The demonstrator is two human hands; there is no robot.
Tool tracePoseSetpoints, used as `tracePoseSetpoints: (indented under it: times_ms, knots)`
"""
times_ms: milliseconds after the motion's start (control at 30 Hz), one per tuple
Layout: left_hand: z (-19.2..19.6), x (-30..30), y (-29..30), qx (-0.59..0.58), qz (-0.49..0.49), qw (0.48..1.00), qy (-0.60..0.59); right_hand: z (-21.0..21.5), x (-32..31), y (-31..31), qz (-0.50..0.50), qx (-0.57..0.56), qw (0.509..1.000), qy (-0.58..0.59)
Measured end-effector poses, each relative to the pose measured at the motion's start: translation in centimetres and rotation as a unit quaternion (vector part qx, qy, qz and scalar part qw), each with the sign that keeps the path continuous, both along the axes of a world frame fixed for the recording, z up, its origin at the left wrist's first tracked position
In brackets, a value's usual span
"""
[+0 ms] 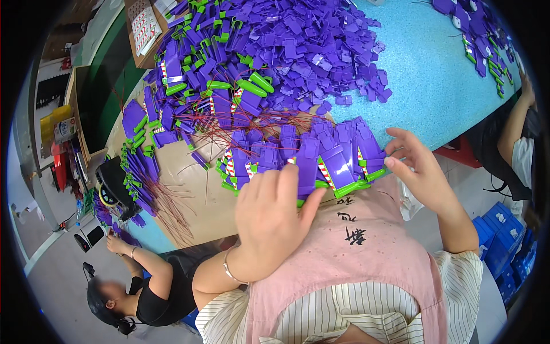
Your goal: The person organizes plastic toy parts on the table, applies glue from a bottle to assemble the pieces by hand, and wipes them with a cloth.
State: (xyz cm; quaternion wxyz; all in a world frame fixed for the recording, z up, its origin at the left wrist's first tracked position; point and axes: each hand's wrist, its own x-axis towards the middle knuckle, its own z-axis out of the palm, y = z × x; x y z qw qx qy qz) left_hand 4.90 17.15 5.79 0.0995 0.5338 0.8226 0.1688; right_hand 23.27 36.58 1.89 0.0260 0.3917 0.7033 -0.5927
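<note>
Purple flat plastic parts with green ends (338, 166) stand packed in a row along the near table edge, with red-and-white striped strips showing between them. My left hand (266, 209) is at the left half of this row, back of the hand up and fingers curled. Between its index finger and thumb is one purple plastic part (307, 166), its green end just showing by the thumb; the other fingertips are hidden. At the right end of the row, my right hand (417, 166) is open, fingers apart, thumb close to the last part, holding nothing.
A large heap of purple parts (286, 46) covers the far table, with thin red wires (263, 117) trailing in front. On the left, a co-worker (154, 281) reaches toward more parts beside a black device (114, 189). Blue crates (501, 235) stand at right; another person's arm (515, 112) shows there.
</note>
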Motion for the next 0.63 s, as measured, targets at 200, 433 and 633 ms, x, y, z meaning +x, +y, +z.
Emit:
tracePoseSetpoints:
  times_ms: [200, 433, 633]
  knots:
    - [-0.4, -1.0, -0.7, 0.034, -0.006, 0.998, -0.045, -0.1, -0.2, 2.0, 0.007, -0.179, 0.984, -0.008]
    - [-1.8, -6.6, -5.6, -0.046, 0.265, 0.961, -0.068, 1.3, -3.1, 2.7, 0.008, -0.319, 0.944, -0.089]
    - [-3.8, -6.2, -6.7, -0.007, 0.284, 0.91, -0.303, 1.6, -6.4, 0.9, 0.019, -0.271, 0.943, -0.193]
